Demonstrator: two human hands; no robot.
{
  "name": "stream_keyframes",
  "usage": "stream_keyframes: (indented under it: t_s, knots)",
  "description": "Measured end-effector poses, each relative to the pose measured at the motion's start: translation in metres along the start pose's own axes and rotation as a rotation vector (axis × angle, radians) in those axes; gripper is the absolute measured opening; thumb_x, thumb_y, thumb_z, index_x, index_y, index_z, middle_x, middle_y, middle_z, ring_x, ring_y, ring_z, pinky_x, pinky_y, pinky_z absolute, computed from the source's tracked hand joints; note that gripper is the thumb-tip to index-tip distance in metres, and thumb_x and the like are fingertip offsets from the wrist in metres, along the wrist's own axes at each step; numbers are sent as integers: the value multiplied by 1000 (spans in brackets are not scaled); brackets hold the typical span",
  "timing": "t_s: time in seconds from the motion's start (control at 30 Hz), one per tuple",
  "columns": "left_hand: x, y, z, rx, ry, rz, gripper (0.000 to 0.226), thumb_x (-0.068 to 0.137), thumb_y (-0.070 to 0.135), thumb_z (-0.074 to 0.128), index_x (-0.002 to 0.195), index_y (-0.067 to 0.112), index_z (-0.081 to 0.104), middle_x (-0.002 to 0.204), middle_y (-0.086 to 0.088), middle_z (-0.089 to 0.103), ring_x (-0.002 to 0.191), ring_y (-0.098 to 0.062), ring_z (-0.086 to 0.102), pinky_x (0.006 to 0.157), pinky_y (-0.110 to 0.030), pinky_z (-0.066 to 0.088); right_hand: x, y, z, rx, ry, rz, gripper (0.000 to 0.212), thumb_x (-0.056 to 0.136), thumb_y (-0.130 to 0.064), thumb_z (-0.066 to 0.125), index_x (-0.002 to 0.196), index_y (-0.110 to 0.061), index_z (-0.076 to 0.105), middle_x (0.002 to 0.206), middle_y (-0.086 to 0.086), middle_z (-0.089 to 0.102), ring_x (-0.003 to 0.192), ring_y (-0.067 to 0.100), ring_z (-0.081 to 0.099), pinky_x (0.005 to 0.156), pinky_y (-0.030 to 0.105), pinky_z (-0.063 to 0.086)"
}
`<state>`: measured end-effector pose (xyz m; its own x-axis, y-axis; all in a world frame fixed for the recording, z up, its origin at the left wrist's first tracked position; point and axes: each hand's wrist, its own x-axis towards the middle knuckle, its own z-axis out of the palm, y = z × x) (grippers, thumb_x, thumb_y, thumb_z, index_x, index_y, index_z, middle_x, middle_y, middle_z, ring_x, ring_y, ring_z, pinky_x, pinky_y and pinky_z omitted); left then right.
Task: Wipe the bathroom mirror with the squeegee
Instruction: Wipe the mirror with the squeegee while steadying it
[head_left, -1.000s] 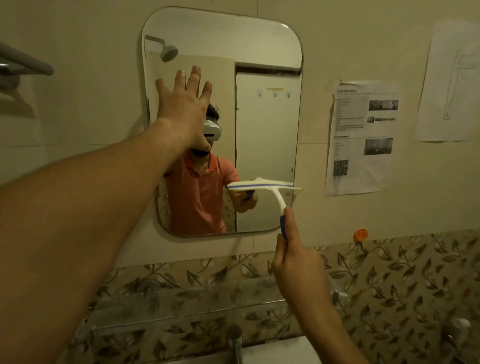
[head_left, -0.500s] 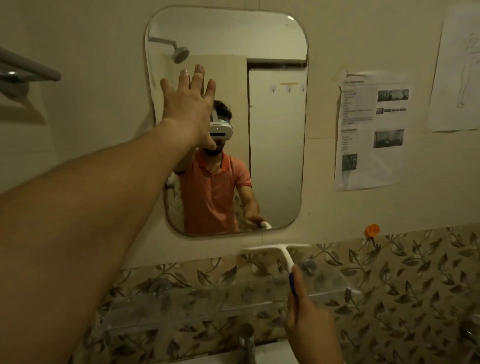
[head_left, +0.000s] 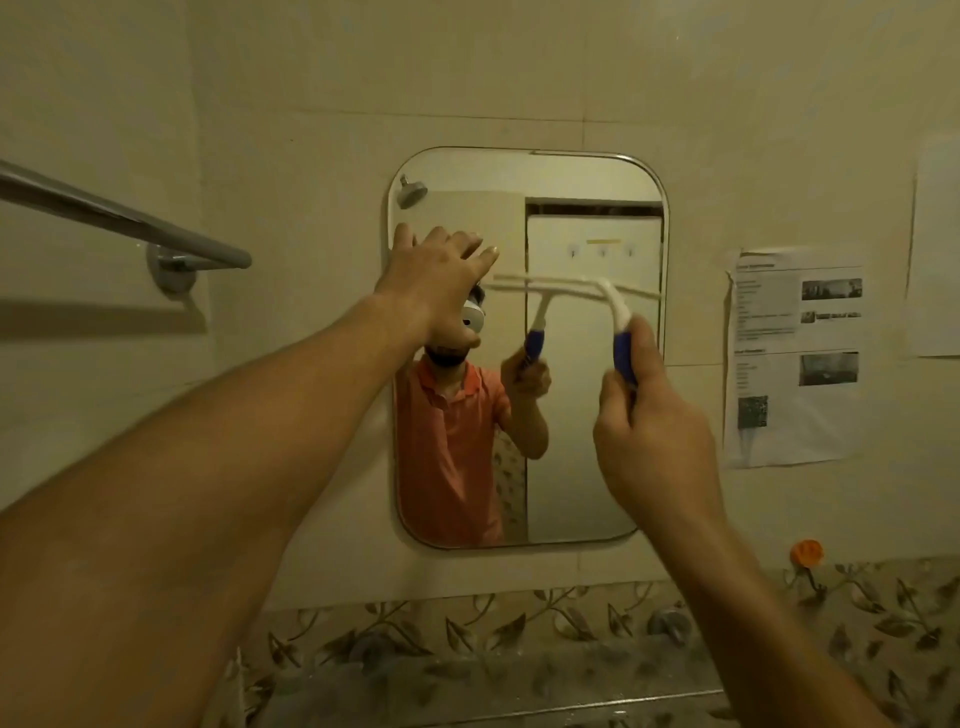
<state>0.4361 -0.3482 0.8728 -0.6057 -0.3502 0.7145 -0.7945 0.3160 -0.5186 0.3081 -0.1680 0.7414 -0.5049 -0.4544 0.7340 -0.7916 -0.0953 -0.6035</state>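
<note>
— So, where is the squeegee (head_left: 618, 317) at this moment?
— Up on the mirror (head_left: 571, 171), in its upper half. The white blade runs level across the glass, from around the middle toward the right edge. It's smeared with blur, so I can't swear it lies flat on the glass, but it seems to meet its own reflection there. The stem curves down into a blue handle.
— Who has the handle?
— The right hand (head_left: 649, 431). Its fingers are curled round the blue grip with the thumb up along it, and the back of the hand faces us in front of the mirror's right side.
— And the other one?
— The left hand (head_left: 436, 275) is stretched out to the mirror's upper left, over the left edge of the glass. Its fingers are spread and loose and grasp nothing. Whether the palm presses on the glass I can't tell.
— What else is on that wall?
— A chrome towel rail (head_left: 124, 218) sits off to the left, well apart from the mirror. A printed sheet (head_left: 795, 358) hangs to the mirror's right, with a pale sheet (head_left: 935, 249) beyond it. A small orange hook (head_left: 806, 552) sits below the printed sheet, just above the leaf-patterned tiles (head_left: 519, 623) that run under the mirror.
— And in the glass itself?
— A shower head (head_left: 413, 193) in the top left corner, an orange shirt (head_left: 447, 447) down the left side, and a white door (head_left: 576, 441) on the right
</note>
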Motion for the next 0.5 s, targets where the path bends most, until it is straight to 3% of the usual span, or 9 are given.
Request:
stream_keyframes:
  t_s: [0.13,0.27,0.4,0.5]
  knots:
    - [4,-31,-5,-55,122,-62,106,72,67,71,156,21,26,162,-8,26,143,-34,32,109,-57,32,42,-40,4,-14,25,-62,57,106,-35,35,157,-41,11,71,2,56,60,18,57,54,36,52]
    - [16,-51,-14,-122,96,-89,110,70,62,75,158,19,24,163,-8,25,144,-34,30,110,-56,29,61,-54,14,-62,28,-107,57,107,-33,34,158,-37,9,69,0,52,59,15,54,50,28,43]
    - [30,-54,-21,-98,83,-28,80,81,37,67,153,20,35,160,-8,32,142,-33,34,109,-56,30,65,-55,28,-101,1,-85,57,106,-32,35,158,-35,10,69,0,51,58,13,52,48,26,39]
    - [36,-55,-20,-14,63,18,52,88,32,63,139,22,51,153,-8,41,135,-33,40,104,-56,33,66,-53,34,-134,1,-85,60,106,-32,35,158,-35,7,68,1,50,57,14,52,48,26,37]
